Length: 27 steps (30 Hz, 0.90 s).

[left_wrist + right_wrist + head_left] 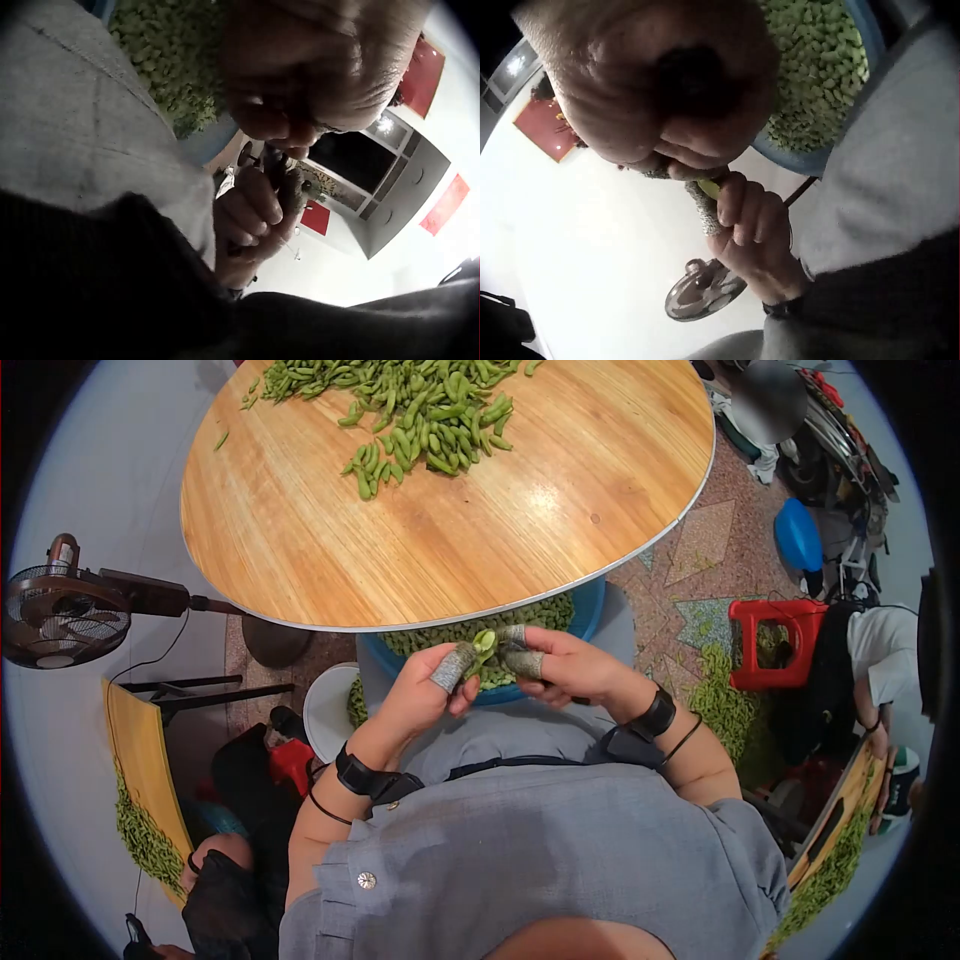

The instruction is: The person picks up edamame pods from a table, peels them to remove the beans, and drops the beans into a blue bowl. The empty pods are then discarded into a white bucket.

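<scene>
Head view: both hands pinch one green pod (484, 645) between taped fingertips, left hand (432, 685) low, right hand (560, 665) beside it, pod pointing upward over the blue basin (590, 610), below the counter (420, 550).

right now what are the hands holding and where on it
Both hands pinch one edamame pod: left hand at its lower end, right hand beside the top, with taped fingertips.

No legible text or labels anywhere.
</scene>
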Each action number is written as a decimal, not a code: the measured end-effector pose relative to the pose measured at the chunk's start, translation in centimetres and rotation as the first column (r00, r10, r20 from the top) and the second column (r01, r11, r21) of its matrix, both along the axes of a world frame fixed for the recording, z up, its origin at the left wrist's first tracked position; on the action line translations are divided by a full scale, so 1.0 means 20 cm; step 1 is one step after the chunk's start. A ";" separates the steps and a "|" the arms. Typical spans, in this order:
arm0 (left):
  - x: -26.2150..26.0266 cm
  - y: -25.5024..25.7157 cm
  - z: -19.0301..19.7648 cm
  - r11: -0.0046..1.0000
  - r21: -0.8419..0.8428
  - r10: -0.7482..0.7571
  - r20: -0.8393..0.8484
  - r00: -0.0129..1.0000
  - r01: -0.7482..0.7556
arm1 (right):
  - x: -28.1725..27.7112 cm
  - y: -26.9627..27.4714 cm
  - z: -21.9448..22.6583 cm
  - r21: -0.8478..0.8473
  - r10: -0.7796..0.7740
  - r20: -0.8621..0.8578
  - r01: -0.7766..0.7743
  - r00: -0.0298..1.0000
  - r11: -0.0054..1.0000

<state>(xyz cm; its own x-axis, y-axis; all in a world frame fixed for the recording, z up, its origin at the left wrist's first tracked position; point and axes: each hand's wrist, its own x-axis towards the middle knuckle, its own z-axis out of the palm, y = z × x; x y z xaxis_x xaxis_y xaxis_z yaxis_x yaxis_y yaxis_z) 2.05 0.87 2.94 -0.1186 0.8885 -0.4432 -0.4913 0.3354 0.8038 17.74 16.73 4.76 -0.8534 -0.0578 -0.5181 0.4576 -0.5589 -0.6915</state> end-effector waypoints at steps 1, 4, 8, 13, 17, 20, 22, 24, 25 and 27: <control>0.01 0.00 0.00 0.999 -0.016 -0.041 -0.139 0.989 0.040 | 0.00 0.00 0.00 0.155 0.024 0.017 -0.026 1.000 0.988; 0.04 -0.01 -0.03 0.993 -0.008 -0.109 -0.376 0.920 0.114 | -0.03 -0.04 -0.15 0.678 -0.060 -0.206 0.187 0.977 0.711; 0.04 -0.02 0.00 0.976 -0.002 -0.186 -0.533 0.826 0.218 | -0.06 -0.05 -0.16 0.880 0.068 -0.295 0.243 0.953 0.407; 0.04 -0.05 -0.06 0.956 0.025 -0.194 -0.696 0.691 0.293 | -0.08 -0.08 -0.19 0.967 0.221 -0.166 0.114 0.961 0.229; 0.03 -0.06 -0.10 0.977 -0.043 -0.188 -0.645 0.741 0.210 | -0.12 -0.08 -0.28 0.982 0.247 -0.174 0.150 0.953 0.114; 0.00 -0.08 -0.11 0.987 -0.101 -0.159 -0.580 0.799 0.123 | -0.12 -0.01 -0.34 0.989 0.141 -0.149 0.147 0.979 0.024; -0.01 -0.08 -0.07 0.981 -0.178 -0.161 -0.491 0.856 0.082 | -0.10 0.02 -0.34 0.992 0.177 -0.122 0.124 0.977 -0.003; -0.02 -0.09 -0.12 0.979 -0.199 -0.142 -0.528 0.837 0.041 | -0.09 0.04 -0.32 0.999 0.204 -0.003 0.010 0.979 -0.033; -0.04 -0.09 -0.15 0.977 -0.215 -0.125 -0.565 0.816 0.001 | -0.09 0.03 -0.30 0.999 0.212 -0.009 0.020 0.977 -0.050; -0.04 -0.11 -0.20 0.989 -0.148 -0.110 -0.732 0.672 -0.001 | -0.07 0.00 -0.27 0.984 0.167 -0.121 0.140 0.978 -0.106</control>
<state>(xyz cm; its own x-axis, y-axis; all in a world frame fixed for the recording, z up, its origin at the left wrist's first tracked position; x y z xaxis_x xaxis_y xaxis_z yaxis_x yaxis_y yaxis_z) 1.15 -1.27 -1.01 -0.4084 0.8473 -0.3396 0.2650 0.4660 0.8441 16.30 16.83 -0.62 -0.9217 0.3711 0.1126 0.2643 0.8136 -0.5178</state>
